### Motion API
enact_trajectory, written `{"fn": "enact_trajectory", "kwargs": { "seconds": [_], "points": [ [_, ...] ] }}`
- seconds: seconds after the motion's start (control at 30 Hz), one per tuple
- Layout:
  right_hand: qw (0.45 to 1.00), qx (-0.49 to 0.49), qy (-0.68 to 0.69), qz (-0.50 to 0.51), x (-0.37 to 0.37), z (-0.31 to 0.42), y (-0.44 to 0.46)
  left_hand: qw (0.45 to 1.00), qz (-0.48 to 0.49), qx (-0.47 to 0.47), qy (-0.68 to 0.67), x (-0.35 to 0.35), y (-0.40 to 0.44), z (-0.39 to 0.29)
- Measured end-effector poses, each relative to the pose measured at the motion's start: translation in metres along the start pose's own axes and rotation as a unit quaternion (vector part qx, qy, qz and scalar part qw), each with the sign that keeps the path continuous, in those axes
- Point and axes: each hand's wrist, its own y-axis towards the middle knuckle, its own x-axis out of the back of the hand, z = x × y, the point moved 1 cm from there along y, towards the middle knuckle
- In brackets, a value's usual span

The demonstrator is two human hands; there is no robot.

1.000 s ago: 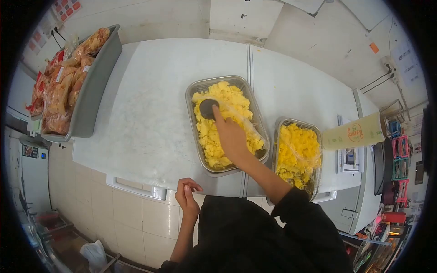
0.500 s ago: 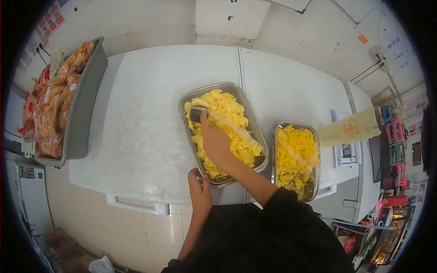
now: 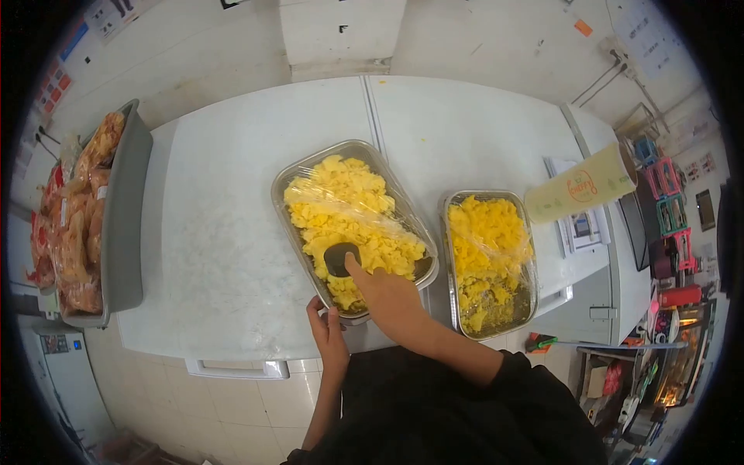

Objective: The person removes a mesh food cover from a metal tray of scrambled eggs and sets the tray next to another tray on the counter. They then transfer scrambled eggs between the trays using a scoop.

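Note:
A metal tray of lumpy yellow food lies at an angle in front of me, with clear plastic wrap across part of it. My right hand reaches over the tray's near part. At its index fingertip is a black rounded flat tool, resting on or just above the food; any handle is hidden beneath the hand. My left hand grips the tray's near left corner. To the right stands a second, narrower metal tray of the same yellow food, partly covered with wrap.
A grey bin heaped with bagged meat stands at the left end of the white worktop. Right of the trays are a pale green printed roll and some papers. A handle juts from the front edge.
My right hand and the black tool have moved toward me, from the tray's far left to its near part. The view has shifted; my left hand stays on the tray's corner.

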Motion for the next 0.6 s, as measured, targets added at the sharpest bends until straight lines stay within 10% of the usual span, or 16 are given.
{"fn": "enact_trajectory", "kwargs": {
  "seconds": [0.37,0.5,0.6],
  "points": [
    [0.999,0.007,-0.009,-0.05,0.027,-0.062,-0.057,1.0,-0.007,0.012,-0.002,-0.003,-0.001,-0.001],
    [0.969,-0.233,0.072,-0.027,0.079,-0.091,-0.114,0.988,-0.144,0.047,-0.026,-0.004,-0.034,0.008],
    [0.954,-0.287,0.063,-0.061,0.081,-0.123,-0.156,0.995,-0.02,-0.043,0.085,-0.029,-0.071,0.024]
  ]
}}
